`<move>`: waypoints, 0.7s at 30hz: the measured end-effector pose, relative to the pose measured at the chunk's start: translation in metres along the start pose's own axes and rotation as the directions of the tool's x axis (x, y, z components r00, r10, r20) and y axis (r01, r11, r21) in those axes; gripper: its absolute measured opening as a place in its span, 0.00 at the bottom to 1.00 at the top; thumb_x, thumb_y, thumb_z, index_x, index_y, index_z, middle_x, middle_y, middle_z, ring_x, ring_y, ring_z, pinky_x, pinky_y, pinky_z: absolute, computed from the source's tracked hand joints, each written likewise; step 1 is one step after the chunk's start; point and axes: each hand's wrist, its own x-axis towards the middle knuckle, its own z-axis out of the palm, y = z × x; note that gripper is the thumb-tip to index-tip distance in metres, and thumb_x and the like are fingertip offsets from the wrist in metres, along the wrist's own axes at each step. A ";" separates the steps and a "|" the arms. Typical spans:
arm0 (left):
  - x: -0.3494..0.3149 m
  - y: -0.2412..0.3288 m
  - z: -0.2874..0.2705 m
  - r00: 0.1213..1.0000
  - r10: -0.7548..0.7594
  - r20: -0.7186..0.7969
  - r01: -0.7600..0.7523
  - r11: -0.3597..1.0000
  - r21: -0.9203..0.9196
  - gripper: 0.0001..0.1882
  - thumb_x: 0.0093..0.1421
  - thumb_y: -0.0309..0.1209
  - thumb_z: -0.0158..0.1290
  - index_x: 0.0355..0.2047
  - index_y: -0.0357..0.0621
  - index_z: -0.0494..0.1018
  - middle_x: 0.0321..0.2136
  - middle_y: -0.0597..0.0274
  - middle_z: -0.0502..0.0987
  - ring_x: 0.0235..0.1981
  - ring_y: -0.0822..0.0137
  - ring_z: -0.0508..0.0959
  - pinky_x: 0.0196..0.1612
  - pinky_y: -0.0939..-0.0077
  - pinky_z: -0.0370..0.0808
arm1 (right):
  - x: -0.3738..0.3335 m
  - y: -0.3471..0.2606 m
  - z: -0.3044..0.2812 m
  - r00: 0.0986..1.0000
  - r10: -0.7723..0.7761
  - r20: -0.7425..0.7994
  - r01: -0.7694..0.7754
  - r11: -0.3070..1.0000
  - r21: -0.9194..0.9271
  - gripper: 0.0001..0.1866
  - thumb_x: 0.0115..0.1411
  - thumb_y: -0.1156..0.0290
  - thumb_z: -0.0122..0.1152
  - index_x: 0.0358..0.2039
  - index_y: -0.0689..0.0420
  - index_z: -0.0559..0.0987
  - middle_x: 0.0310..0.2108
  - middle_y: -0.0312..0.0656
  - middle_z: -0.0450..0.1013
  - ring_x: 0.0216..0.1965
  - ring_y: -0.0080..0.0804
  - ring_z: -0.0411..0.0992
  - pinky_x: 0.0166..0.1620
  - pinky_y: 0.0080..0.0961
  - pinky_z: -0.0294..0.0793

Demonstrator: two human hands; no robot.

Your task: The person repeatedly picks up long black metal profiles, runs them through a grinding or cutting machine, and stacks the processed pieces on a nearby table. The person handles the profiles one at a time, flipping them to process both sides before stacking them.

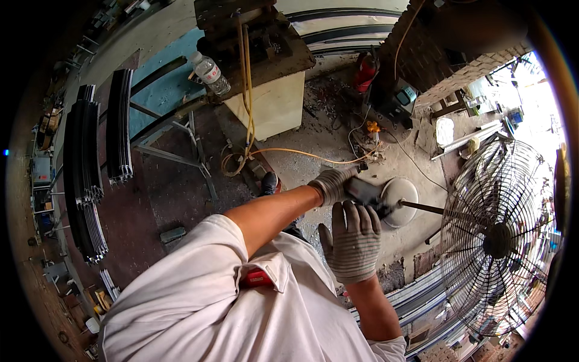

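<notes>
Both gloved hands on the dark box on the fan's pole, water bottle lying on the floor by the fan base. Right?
Not quite. The head view shows the bottle standing on the dark workbench, not on the floor. The rest holds: the gloved left hand and right hand are both on the dark box on the fan's pole.

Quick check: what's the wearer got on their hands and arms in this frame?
Both the left hand and right hand wear grey knitted work gloves with fine stripes and ribbed cuffs. Forearms are bare; short white shirt sleeves end above the elbows. No watch or wristband shows.
</notes>
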 end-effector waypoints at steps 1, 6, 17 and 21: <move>-0.008 0.009 0.005 0.966 0.249 0.075 -0.260 0.916 0.307 0.15 0.58 0.34 0.58 0.44 0.44 0.72 0.40 0.62 0.78 0.40 0.70 0.76 0.47 0.75 0.74 | -0.001 0.002 0.004 0.999 0.024 -0.039 -0.024 1.000 0.004 0.30 0.51 0.59 0.63 0.52 0.60 0.71 0.49 0.48 0.66 0.53 0.46 0.63 0.59 0.44 0.60; -0.010 0.058 -0.021 0.785 0.567 0.250 -0.484 0.308 0.819 0.27 0.51 0.43 0.65 0.46 0.42 0.74 0.39 0.56 0.80 0.43 0.65 0.78 0.48 0.70 0.72 | -0.011 0.042 0.063 0.955 0.279 -0.099 -0.269 0.957 0.104 0.29 0.54 0.62 0.61 0.54 0.63 0.68 0.49 0.53 0.66 0.52 0.52 0.63 0.56 0.47 0.62; -0.025 0.163 -0.082 0.759 0.580 -0.297 -0.448 0.795 0.408 0.33 0.55 0.56 0.57 0.46 0.39 0.74 0.35 0.66 0.76 0.34 0.68 0.72 0.43 0.73 0.70 | -0.064 0.097 0.188 0.734 0.599 0.321 -0.623 0.405 0.669 0.24 0.60 0.68 0.57 0.55 0.63 0.68 0.40 0.47 0.72 0.39 0.30 0.69 0.47 0.28 0.70; -0.027 0.190 -0.099 0.701 0.568 -0.432 -0.339 0.798 0.499 0.35 0.55 0.59 0.55 0.44 0.36 0.75 0.33 0.63 0.76 0.35 0.68 0.70 0.43 0.71 0.69 | -0.051 0.087 0.179 0.722 0.568 0.396 -0.661 0.396 0.637 0.18 0.63 0.63 0.56 0.48 0.61 0.75 0.31 0.37 0.72 0.34 0.22 0.67 0.42 0.23 0.71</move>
